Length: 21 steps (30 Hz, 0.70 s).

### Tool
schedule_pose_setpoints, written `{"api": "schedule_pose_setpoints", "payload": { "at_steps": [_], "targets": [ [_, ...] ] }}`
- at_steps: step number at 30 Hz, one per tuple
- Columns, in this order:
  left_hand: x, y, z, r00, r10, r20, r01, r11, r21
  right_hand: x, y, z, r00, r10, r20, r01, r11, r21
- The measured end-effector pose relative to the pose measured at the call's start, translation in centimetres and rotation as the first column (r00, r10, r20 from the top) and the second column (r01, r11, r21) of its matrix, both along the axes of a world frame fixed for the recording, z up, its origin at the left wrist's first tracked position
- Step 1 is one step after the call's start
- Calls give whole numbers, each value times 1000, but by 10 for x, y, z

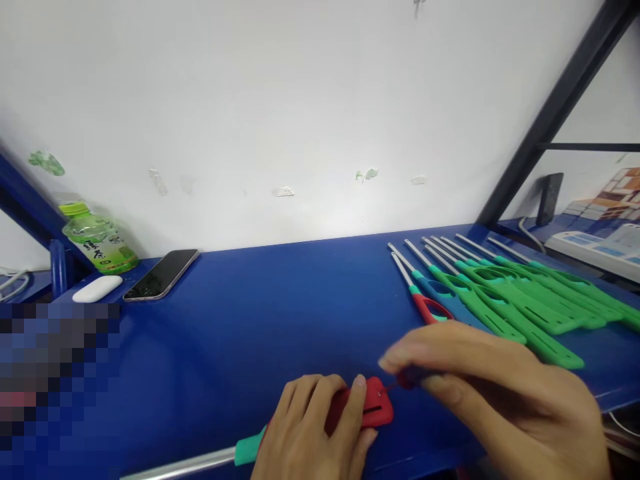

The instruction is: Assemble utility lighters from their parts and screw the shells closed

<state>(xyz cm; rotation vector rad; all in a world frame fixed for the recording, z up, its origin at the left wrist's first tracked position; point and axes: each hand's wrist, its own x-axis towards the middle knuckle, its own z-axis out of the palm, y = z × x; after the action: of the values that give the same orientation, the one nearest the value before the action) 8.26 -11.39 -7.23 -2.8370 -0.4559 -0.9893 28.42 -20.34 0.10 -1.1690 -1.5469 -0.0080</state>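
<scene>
At the front of the blue table point(210, 360), my left hand point(313, 430) is closed around the red handle of a long-necked lighter point(379, 417) and holds it against the tabletop. The lighter's teal collar and silver tube stretch out to the lower left. My right hand point(505, 393) pinches a small, dark reddish tool with a thin shaft point(406, 378); fingers and blur hide most of it. Its thin tip is at the end of the red handle, by a tiny hole. Just beyond my right hand lies another red lighter point(424, 308).
To the right lie a blue lighter point(444, 297) and several green lighters point(545, 307) in a row, tubes towards the wall. A phone point(163, 275), a white case point(97, 289) and a green drink bottle point(100, 243) are at the back left. A white wall point(300, 120) bounds the table behind.
</scene>
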Motion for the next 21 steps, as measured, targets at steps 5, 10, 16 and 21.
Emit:
{"api": "schedule_pose_setpoints", "payload": {
  "at_steps": [5, 10, 16, 21],
  "targets": [
    [1, 0, 1, 1000, 6, -6, -6, 999, -33, 0, 12, -8, 996, -19, -87, 28, 994, 105],
    [0, -4, 0, 1000, 9, 7, -9, 998, -54, 2, 5, -6, 995, -90, 30, 90, 996, 2],
    [3, -3, 0, 1000, 26, 17, -26, 998, -53, 3, 6, -2, 997, -65, 28, 63, 996, 68],
    [4, -1, -4, 999, 17, 33, -17, 1000, 0, 5, 3, -4, 979, -127, 158, 120, 992, 49]
  ]
}}
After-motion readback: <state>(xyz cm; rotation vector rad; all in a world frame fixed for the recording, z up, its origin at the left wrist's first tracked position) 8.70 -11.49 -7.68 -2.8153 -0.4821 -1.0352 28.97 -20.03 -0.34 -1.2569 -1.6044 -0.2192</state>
